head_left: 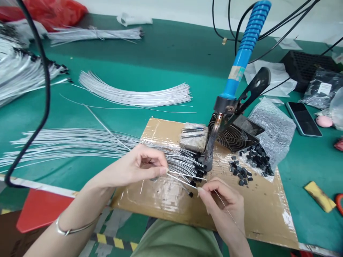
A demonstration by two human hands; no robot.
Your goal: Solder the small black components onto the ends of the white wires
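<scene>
My left hand pinches thin white wires between thumb and fingertips, just above the cardboard. Lower and to the right, my right hand has thumb and index finger closed on a thin white wire that stretches between both hands. One strand trails down past the right palm. Under and behind the hands lies a bundle of white wires with small black caps at their right ends. A blue-handled soldering iron stands clamped behind, its dark bent tip close to the caps.
The cardboard sheet carries a grey block with metal pins, a small black fan and loose black caps. Another white wire bundle lies behind. A phone and yellow piece are right; a black cable hangs left.
</scene>
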